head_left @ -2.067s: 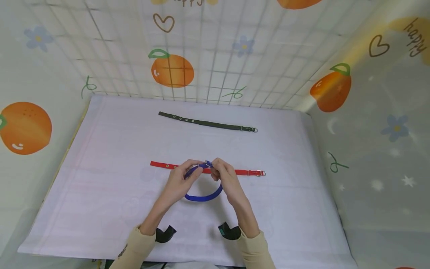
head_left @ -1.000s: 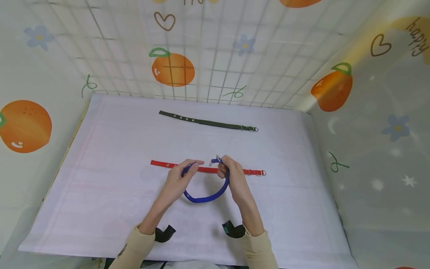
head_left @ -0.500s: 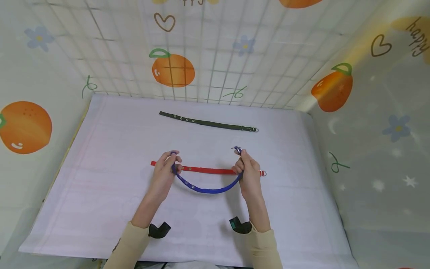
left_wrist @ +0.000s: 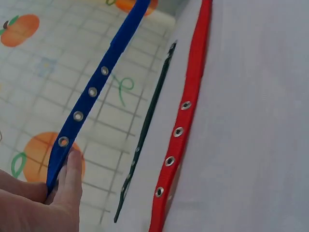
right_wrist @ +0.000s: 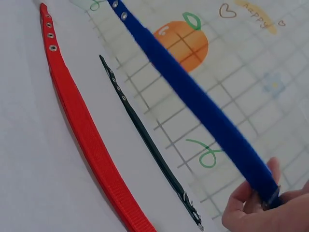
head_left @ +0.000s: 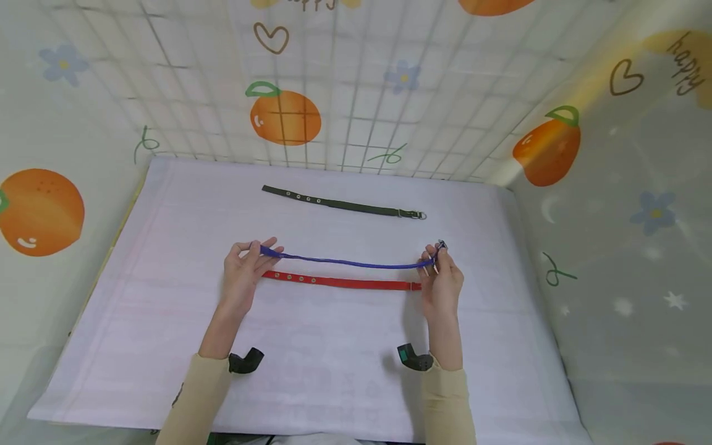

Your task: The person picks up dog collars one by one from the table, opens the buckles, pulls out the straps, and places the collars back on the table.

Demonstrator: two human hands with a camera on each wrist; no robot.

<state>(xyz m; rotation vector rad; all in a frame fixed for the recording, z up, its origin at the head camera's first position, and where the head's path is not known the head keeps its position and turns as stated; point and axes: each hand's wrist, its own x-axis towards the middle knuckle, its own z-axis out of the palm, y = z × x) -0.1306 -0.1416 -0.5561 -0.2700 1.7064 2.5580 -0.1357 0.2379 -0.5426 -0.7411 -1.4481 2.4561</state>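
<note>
A blue collar [head_left: 356,264] with metal eyelets is stretched nearly straight between both hands, above the table. My left hand [head_left: 242,276] pinches its eyelet end between thumb and fingers. The buckle end is pinched by my right hand [head_left: 442,285]. In the left wrist view the blue strap [left_wrist: 85,104] shows its row of eyelets; the right wrist view shows its wide padded part [right_wrist: 207,113]. Just nearer than it, a red collar [head_left: 356,283] lies flat on the table, its ends partly hidden by the hands.
A dark green collar [head_left: 356,206] lies flat farther back on the white-covered table [head_left: 334,371]. Behind it stands a wire grid wall under a printed cloth [head_left: 361,111]. Similar printed cloth hangs at both sides.
The hands have moved apart, left hand leftward and right hand rightward. The blue collar went from a closed loop to an unfastened, nearly straight strap. Red and green collars stayed put.
</note>
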